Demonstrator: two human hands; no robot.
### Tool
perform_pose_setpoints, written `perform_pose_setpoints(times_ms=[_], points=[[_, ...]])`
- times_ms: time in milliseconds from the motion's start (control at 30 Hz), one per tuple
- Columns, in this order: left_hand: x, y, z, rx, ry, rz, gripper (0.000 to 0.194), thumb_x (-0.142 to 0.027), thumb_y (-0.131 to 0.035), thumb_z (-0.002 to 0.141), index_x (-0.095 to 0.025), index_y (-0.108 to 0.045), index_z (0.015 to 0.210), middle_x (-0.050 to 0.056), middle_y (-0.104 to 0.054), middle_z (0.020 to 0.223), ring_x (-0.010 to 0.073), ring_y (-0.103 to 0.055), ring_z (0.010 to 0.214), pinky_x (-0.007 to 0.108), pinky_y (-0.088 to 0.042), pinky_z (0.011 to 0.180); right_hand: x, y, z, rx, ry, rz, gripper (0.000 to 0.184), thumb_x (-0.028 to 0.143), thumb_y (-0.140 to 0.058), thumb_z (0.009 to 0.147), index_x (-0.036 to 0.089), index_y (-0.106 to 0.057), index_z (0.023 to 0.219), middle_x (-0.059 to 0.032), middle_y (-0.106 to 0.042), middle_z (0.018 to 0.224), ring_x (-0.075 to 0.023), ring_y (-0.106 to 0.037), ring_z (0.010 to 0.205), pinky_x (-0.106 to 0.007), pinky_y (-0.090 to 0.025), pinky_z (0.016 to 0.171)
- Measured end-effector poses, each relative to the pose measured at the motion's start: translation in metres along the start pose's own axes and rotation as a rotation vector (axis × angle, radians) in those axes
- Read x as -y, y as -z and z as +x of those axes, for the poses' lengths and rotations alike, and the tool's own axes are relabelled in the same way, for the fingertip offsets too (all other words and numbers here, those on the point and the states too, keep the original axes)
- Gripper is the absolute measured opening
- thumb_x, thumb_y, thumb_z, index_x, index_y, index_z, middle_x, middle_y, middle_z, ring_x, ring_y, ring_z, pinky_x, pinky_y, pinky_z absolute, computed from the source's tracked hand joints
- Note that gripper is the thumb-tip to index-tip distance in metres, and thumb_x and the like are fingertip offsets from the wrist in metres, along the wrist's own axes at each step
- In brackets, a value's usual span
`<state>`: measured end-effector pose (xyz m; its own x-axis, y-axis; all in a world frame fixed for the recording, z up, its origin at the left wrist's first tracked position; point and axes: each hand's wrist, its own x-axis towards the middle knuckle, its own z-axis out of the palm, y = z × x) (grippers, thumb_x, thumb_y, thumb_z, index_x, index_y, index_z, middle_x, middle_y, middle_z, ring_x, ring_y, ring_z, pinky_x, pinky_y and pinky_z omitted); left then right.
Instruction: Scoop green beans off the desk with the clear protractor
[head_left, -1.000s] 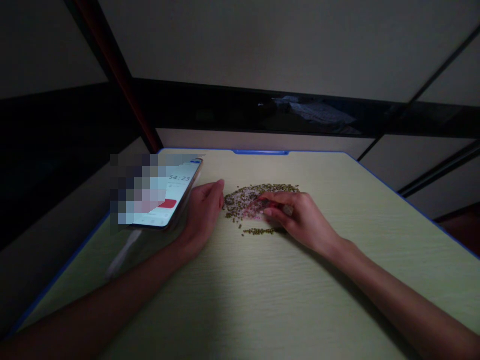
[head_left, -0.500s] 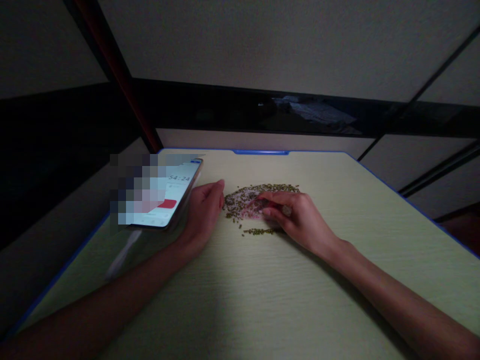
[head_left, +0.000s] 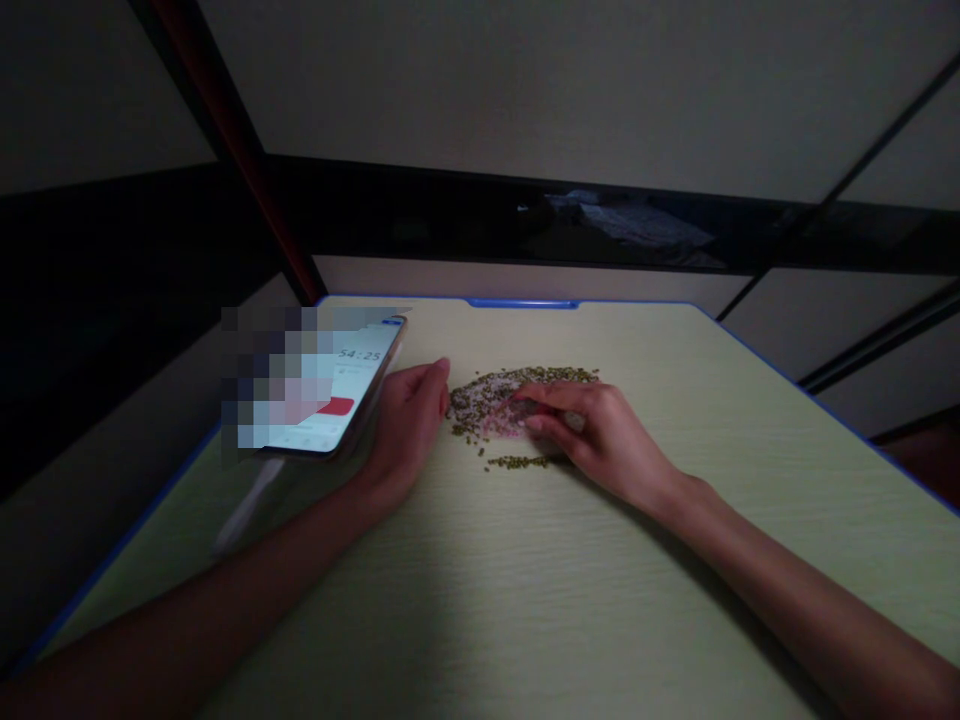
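A low heap of small green beans, looking like mung beans, lies on the table. Pale bits are mixed into its middle, with a pinkish patch I cannot make out clearly. My left hand rests on its side at the heap's left edge, fingers curled and mostly hidden, thumb on top. Over the heap's right side is my right hand; its thumb and index fingertip are a little apart, close to the pinkish patch. A short row of beans lies nearer me, just below the right thumb.
A lit phone showing a running timer is propped up left of my left hand, partly blurred out. A pale cable or strip runs from it toward me. The table has a blue rim and a blue handle at the far edge, before panelled cupboards.
The phone's timer has moved on by one second. Both hands stay in nearly the same place, with only a slight shift of the right fingers at the heap.
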<state>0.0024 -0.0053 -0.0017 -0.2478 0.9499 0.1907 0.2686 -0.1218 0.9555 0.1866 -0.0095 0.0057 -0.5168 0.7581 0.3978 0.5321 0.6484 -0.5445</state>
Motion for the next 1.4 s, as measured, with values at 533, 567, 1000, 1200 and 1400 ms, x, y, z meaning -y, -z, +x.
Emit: perform_pose_setpoints(times_ms=[533, 567, 1000, 1200, 1400], points=[[0.0001, 0.0, 0.0008, -0.005, 0.002, 0.008, 0.038, -0.032, -0.044, 0.076, -0.02, -0.037, 0.041, -0.007, -0.033, 0.034, 0.0085, -0.031, 0.036, 0.025, -0.024, 0.042, 0.0001, 0.0033, -0.0014, 0.042, -0.006, 0.049, 0.031, 0.014, -0.05, 0.081, 0.019, -0.064, 0.108, -0.0053, -0.07, 0.095, -0.0172, -0.064, 0.083, -0.028, -0.047, 0.077], [0.0, 0.0, 0.0007, -0.006, 0.003, 0.008, 0.038, -0.032, -0.044, 0.076, -0.02, -0.037, 0.041, -0.007, -0.033, 0.034, 0.0085, -0.031, 0.036, 0.025, -0.024, 0.042, -0.0001, 0.0028, -0.0013, 0.042, -0.005, 0.051, 0.031, 0.014, -0.05, 0.081, 0.019, -0.065, 0.108, -0.005, -0.07, 0.095, -0.017, -0.064, 0.084, -0.028, -0.047, 0.077], [-0.0016, -0.0002, -0.0004, -0.004, 0.006, 0.005, 0.038, -0.032, -0.043, 0.076, -0.021, -0.036, 0.041, -0.007, -0.032, 0.034, 0.0088, -0.03, 0.035, 0.026, -0.023, 0.041, 0.005, 0.0016, 0.0005, 0.091, -0.026, 0.066, 0.028, 0.016, -0.049, 0.082, 0.017, -0.066, 0.104, -0.0052, -0.068, 0.085, -0.0168, -0.061, 0.076, -0.027, -0.046, 0.072], [-0.0031, -0.0002, -0.0012, -0.007, -0.004, 0.021, 0.037, -0.031, -0.042, 0.077, -0.021, -0.035, 0.041, -0.006, -0.033, 0.034, 0.0091, -0.031, 0.036, 0.025, -0.024, 0.042, 0.0048, -0.0003, 0.0016, 0.101, -0.021, 0.095, 0.031, 0.015, -0.048, 0.082, 0.022, -0.065, 0.107, -0.0043, -0.069, 0.091, -0.0176, -0.062, 0.081, -0.028, -0.046, 0.075], [-0.0032, -0.0002, -0.0006, -0.005, 0.005, 0.023, 0.038, -0.031, -0.042, 0.077, -0.021, -0.035, 0.041, -0.006, -0.032, 0.033, 0.0088, -0.031, 0.036, 0.025, -0.024, 0.042, 0.005, 0.0006, 0.0027, 0.132, 0.009, 0.129, 0.03, 0.014, -0.048, 0.082, 0.019, -0.065, 0.107, -0.0051, -0.069, 0.093, -0.0172, -0.063, 0.083, -0.027, -0.046, 0.076]])
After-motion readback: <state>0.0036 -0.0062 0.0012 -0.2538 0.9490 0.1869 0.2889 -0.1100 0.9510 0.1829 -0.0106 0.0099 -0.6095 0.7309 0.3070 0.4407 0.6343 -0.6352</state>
